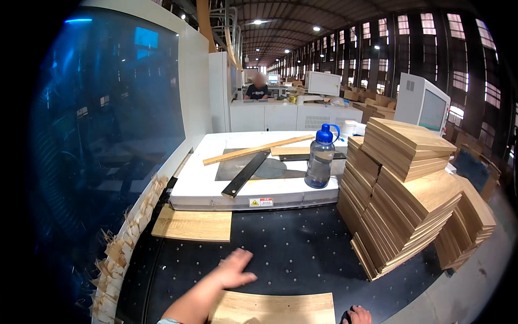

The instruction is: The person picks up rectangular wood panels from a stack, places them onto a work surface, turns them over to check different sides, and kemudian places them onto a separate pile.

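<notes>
My left hand (236, 269) hovers flat with fingers spread over the black perforated table (291, 248), just above the far edge of a light wooden board (275, 309) lying at the bottom of the view. It holds nothing. Only the fingertips of my right hand (357, 315) show at the lower edge, resting by the board's right end; I cannot tell whether they grip it. A second wooden board (193, 224) lies flat further off, by the white machine housing (199, 189).
Tall leaning stacks of wooden boards (404, 200) fill the right side. A blue-capped water bottle (320, 157), a wooden strip (258, 149) and a black ruler (246, 174) lie on the housing. Wood offcuts (121, 248) line the left edge. A person sits far behind.
</notes>
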Tool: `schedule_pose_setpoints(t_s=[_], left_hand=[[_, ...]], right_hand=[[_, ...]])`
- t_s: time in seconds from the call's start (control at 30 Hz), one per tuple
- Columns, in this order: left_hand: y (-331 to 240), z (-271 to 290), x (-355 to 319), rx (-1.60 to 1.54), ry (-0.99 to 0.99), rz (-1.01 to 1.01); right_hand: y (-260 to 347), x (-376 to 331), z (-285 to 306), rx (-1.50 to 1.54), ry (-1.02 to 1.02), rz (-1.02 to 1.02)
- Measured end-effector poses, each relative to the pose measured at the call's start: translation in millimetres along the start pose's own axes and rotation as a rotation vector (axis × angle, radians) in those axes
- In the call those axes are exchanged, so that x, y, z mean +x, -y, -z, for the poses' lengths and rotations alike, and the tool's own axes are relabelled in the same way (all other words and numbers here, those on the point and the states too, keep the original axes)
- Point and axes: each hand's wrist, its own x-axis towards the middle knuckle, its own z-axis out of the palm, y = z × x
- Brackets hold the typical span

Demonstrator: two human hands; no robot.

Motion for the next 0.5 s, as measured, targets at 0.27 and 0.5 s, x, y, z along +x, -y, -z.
schedule_pose_setpoints(t_s=[0.27,0.5], left_hand=[[-112.0,-161.0,-70.0,0.539,-0.398,-0.986],[-122.6,-171.0,-73.2,0.503,-0.481,-0.983]], right_hand=[[4.4,1.5,3.9,0.024,0.028,-0.047],[5.3,-1.0,3.8,-0.03,-0.011,-0.053]])
